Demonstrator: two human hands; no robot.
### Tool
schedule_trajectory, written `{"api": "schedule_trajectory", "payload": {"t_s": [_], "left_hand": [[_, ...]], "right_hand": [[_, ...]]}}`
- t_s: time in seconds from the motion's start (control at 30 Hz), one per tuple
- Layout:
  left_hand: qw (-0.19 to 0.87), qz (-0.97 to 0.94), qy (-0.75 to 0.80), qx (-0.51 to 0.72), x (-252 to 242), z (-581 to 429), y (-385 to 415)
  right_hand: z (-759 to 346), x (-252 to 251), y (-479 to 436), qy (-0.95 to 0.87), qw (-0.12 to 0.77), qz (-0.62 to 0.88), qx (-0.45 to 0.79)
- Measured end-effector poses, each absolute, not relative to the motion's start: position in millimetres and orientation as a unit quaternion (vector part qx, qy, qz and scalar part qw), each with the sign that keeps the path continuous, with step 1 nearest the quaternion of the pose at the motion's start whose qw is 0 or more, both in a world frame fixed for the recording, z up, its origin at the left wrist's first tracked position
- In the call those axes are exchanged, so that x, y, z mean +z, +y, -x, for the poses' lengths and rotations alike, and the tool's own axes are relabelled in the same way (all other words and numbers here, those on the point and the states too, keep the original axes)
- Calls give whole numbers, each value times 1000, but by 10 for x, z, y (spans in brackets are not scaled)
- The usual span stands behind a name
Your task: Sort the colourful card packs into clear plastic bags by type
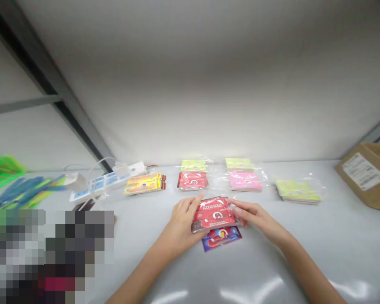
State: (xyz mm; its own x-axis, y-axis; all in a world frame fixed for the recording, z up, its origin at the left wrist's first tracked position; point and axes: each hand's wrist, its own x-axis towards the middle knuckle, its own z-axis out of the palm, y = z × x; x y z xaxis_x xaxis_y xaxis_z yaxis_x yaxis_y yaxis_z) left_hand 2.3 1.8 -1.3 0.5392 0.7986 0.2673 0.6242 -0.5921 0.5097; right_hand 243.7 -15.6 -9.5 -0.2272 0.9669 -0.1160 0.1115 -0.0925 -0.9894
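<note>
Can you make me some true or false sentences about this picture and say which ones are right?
1. The left hand and right hand are both holding a red packet. True.
2. The purple card is in the left hand. False: it lies on the table, just nearer the person than the red packet.
3. A pink stack lies on the table beyond the hands. True.
4. The brown parcel is on the left side of the view. False: it is on the right side.
5. A white power strip lies to the left of the yellow stack. True.
</note>
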Motion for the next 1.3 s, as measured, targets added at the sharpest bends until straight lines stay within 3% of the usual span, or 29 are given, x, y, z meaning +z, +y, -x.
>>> {"api": "schedule_trajectory", "payload": {"t_s": [0.27,0.57,1.3], "left_hand": [[165,-838,449,262,-4,-5,53],[162,-824,461,286,-27,-3,72],[179,-837,445,263,-32,-12,59]], "right_hand": [[-2569,-233,-63,-470,502,561,461],[-2445,-349,-93,-710,301,519,370],[-2465,-349,-113,-740,304,493,342]]}}
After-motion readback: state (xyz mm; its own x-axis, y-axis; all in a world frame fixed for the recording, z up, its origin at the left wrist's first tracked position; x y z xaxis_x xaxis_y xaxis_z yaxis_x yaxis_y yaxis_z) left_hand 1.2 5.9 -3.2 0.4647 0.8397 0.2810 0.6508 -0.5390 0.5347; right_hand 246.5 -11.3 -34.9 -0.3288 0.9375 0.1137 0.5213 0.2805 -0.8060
